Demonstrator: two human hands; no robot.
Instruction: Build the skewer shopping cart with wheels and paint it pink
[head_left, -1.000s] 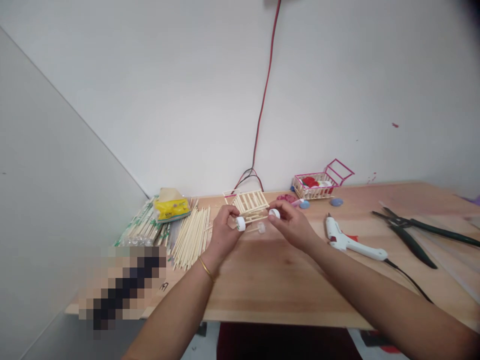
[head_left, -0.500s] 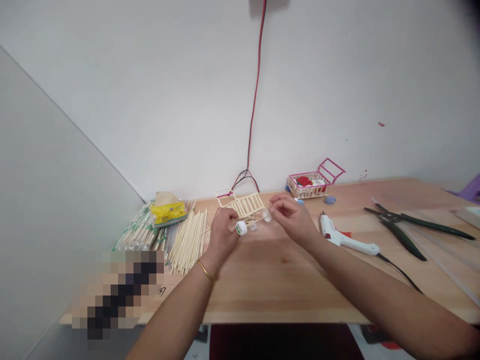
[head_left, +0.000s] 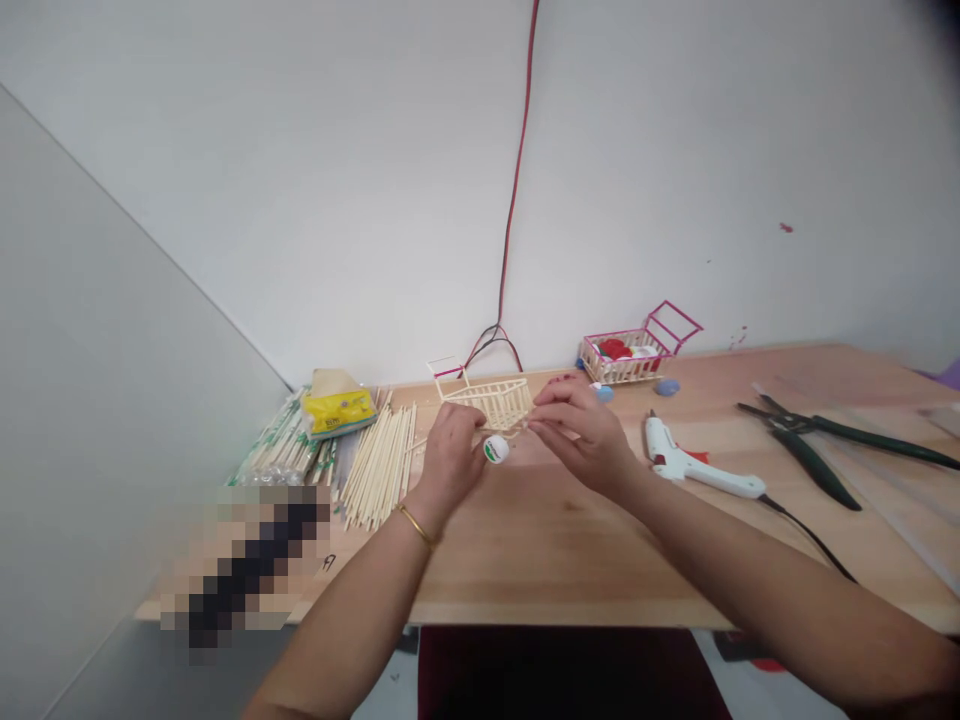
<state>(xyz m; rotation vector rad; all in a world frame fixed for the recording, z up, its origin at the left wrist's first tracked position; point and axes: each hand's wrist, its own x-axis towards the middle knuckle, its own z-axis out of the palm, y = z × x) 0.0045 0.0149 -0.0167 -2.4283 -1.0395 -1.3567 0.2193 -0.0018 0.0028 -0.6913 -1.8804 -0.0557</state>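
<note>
A small cart [head_left: 510, 405] built of pale wooden sticks is between my hands above the table, its slatted basket tilted and its handle frame, with a pink crossbar, to the left. My left hand [head_left: 454, 455] is closed at its near left side. A white bottle cap [head_left: 495, 450] with green print sits on the near side of the cart, beside my left fingers. My right hand [head_left: 581, 425] pinches at the cart's right underside; its fingertips partly hide what they grip. The far side of the cart is hidden.
Loose wooden sticks [head_left: 381, 465] and a yellow tissue pack [head_left: 339, 412] lie left. A pink-trimmed stick cart [head_left: 626, 362] holding caps stands by the wall. Right lie blue caps [head_left: 667, 386], a white glue gun [head_left: 697, 468] with its cord, and green-handled shears [head_left: 814, 440].
The cart has turned in my hands, so more of its basket's inside shows. The printed cap has shifted slightly right, and my right fingers have closed in toward the cart. The view has shifted slightly.
</note>
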